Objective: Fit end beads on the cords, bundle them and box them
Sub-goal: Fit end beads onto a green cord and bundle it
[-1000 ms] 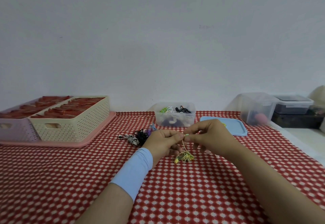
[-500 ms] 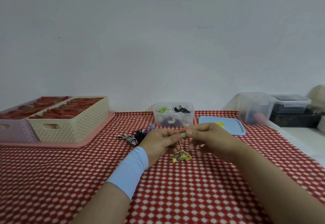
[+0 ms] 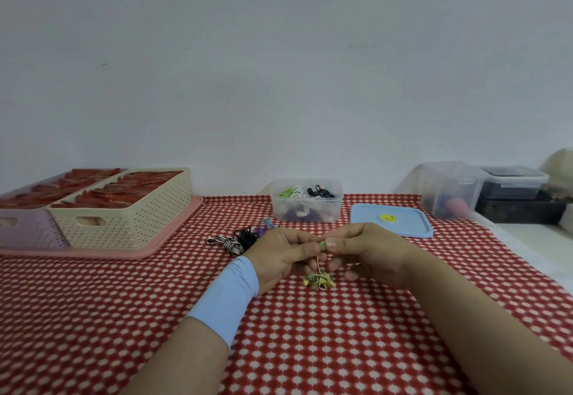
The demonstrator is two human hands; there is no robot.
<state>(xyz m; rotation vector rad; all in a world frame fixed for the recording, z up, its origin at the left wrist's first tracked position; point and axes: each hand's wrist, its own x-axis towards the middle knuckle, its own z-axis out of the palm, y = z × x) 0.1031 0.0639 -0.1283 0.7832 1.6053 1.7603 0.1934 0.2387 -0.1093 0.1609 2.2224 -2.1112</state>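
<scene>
Farthest left, one pink tray (image 3: 173, 241) carries two baskets, a lilac basket (image 3: 28, 230) and a cream basket (image 3: 133, 217), both filled with red pieces too blurred to name. Right of the tray, about four small finished bundles (image 3: 238, 239) lie together on the red-and-white tablecloth (image 3: 310, 348): one striped black and white, one black, one purple, one blue. Next comes the left hand (image 3: 279, 255), with a pale blue sleeve (image 3: 226, 298) on its wrist, its thumb and fingers curled and pinching the top of one yellow-green cord (image 3: 317, 266). The cord hangs down to a small tangle resting on the cloth. Thumb to thumb with it, the right hand (image 3: 362, 249) pinches one green bead (image 3: 323, 245) at the cord's upper end. Behind the hands stands one open clear box (image 3: 307, 208) holding mixed cords, and just right of it lies one blue lid (image 3: 393, 224). Far right stand two more clear containers (image 3: 449, 190).
</scene>
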